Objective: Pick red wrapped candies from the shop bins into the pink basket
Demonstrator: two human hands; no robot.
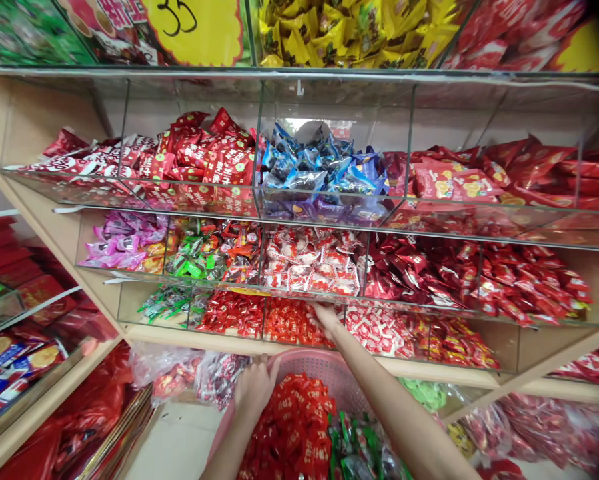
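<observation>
My left hand (254, 387) is closed round the rim of a pink plastic basket (329, 373) held low in front of me. The basket holds a heap of red wrapped candies (292, 427) and some green wrapped ones (354, 447). My right hand (324, 317) reaches up and forward into the lowest clear bin, its fingers buried among the small red wrapped sweets (289, 320). Those fingers are mostly hidden behind the bin's front wall.
Tiers of clear acrylic bins (259, 200) on wooden shelves hold sweets: red packs, blue packs (314, 167), pink (119, 240) and green ones. A yellow price sign (194, 27) hangs above. Plastic bags of stock (189, 377) lie below; another shelf unit (24, 347) stands left.
</observation>
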